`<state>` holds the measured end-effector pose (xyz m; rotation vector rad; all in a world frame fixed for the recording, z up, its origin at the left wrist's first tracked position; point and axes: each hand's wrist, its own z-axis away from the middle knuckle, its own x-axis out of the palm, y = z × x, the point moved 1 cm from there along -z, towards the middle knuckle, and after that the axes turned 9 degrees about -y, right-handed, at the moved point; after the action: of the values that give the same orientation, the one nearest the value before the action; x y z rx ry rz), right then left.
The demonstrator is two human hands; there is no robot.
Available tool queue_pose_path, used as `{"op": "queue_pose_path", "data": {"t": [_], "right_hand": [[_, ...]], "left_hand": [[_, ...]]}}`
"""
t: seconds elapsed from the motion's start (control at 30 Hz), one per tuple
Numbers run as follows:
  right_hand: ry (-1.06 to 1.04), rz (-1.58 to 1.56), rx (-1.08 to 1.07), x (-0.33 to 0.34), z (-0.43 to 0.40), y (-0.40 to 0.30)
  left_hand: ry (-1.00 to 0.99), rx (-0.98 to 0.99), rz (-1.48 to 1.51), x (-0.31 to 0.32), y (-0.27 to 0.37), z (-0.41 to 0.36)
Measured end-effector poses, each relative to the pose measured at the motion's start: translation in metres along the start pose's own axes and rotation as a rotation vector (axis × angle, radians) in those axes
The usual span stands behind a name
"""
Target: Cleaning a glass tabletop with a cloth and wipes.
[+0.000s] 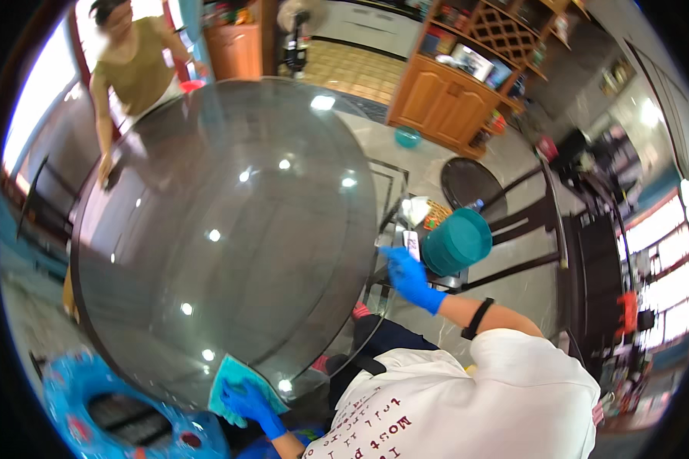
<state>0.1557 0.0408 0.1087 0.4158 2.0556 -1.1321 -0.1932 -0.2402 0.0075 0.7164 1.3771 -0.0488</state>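
Observation:
My left hand (pixel 250 403), in a blue glove, presses a teal cleaning cloth (pixel 238 370) onto the near edge of a large round dark glass-topped table (pixel 218 275). Part of the cloth hangs over the rim. My right hand (pixel 410 278), gloved in the same blue, hovers beside the table's right edge with its fingers loosely apart and nothing visible in it. Close to it, a white phone-like object (pixel 411 245) and a teal plastic bucket (pixel 458 241) rest on a dark chair (pixel 528 224).
Across the table stands another person (pixel 135 63), one hand on the tabletop with a dark object (pixel 113 175). A blue inflatable ring (pixel 69 401) lies at lower left. A wooden cabinet (pixel 442 103), a teal basin (pixel 407 137) and a fan (pixel 298 40) stand farther back.

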Motion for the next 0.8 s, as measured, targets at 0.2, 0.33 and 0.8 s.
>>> {"op": "queue_pose_path", "data": {"t": [0.2, 0.33, 0.8], "right_hand": [[0.361, 0.110, 0.607, -0.075, 0.123, 0.140], [0.232, 0.090, 0.750, -0.044, 0.138, 0.195], [0.326, 0.024, 1.143, 0.070, -0.038, 0.528]], "left_hand": [[0.060, 0.081, -0.317, 0.009, -0.032, 0.002], [0.036, 0.146, -0.264, 0.009, -0.060, -0.025], [-0.092, 0.257, -0.351, 0.067, 0.164, 0.032]]}}
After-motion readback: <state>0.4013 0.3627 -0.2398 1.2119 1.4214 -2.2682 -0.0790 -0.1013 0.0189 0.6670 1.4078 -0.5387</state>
